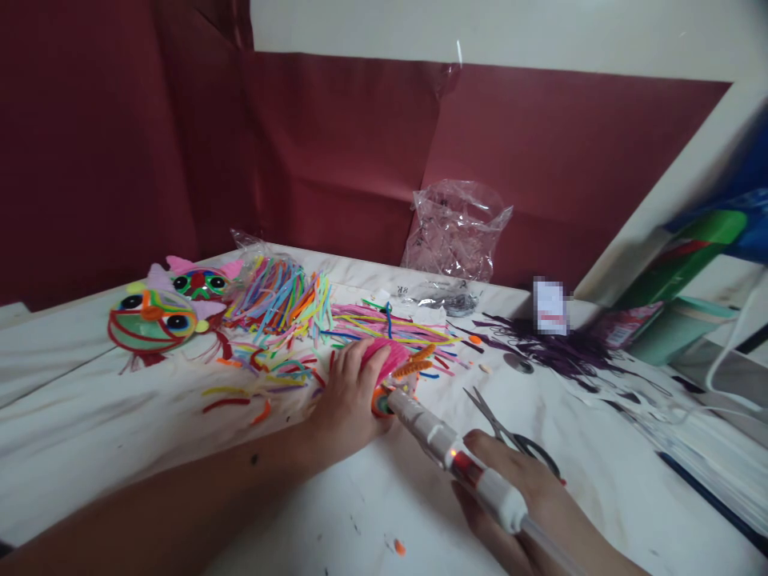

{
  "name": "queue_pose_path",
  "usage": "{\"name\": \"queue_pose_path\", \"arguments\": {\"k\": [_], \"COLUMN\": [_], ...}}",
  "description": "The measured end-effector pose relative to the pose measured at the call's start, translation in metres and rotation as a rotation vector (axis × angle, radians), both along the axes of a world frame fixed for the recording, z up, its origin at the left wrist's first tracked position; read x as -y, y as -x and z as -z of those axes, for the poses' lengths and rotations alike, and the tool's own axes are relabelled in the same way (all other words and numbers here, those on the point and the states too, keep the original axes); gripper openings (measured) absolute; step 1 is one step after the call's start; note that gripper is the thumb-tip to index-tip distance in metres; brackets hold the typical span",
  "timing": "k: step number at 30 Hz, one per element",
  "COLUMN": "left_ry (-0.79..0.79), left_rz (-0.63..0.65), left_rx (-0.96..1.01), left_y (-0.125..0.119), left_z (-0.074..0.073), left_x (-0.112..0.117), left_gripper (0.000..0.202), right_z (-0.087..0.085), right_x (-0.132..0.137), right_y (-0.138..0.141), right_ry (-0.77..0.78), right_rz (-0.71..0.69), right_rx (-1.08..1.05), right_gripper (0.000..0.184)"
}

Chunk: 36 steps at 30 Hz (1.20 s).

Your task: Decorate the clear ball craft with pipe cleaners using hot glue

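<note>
Right hand [522, 484]: closed around a white, pen-shaped tool with a red window [423, 424], seemingly a glue gun; our wrist is cut off below.
Scissors: metal scissors with dark handles [510, 436] lie just past that hand, blades slightly parted; a careless sweep could catch the points.
Left hand [351, 392]: half curled, it holds a pink, ribbed craft piece [393, 358] down on the white, marbled bench [258, 496].
Tool tip: close beside our left thumb; if hot, a slip could burn us or smear glue.
Pink piece: mid-bench, mostly hidden by our left hand; we cannot tell whether the tip touches it.
Strips: loose, multicoloured fuzzy strips [270, 300] lie beyond, and could stick to stray glue.
White card [550, 308]: pixelated, so unreadable to us.
</note>
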<state>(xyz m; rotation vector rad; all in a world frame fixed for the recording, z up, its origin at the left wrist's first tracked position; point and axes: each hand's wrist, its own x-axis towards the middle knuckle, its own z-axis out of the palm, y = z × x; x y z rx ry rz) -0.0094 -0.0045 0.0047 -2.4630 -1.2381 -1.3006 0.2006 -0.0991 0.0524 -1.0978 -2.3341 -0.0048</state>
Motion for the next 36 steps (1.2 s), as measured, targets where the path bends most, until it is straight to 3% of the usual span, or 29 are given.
{"name": "queue_pose_path", "arguments": {"k": [36], "left_ry": [-0.014], "left_rz": [-0.01], "left_rx": [-0.016], "left_y": [-0.0008], "left_z": [0.001], "left_x": [0.0], "left_gripper": [0.077], "right_z": [0.0001], "right_x": [-0.0001], "right_y": [-0.002], "right_ry": [0.002], "right_rz": [-0.003], "right_rx": [0.009], "right_gripper": [0.015]}}
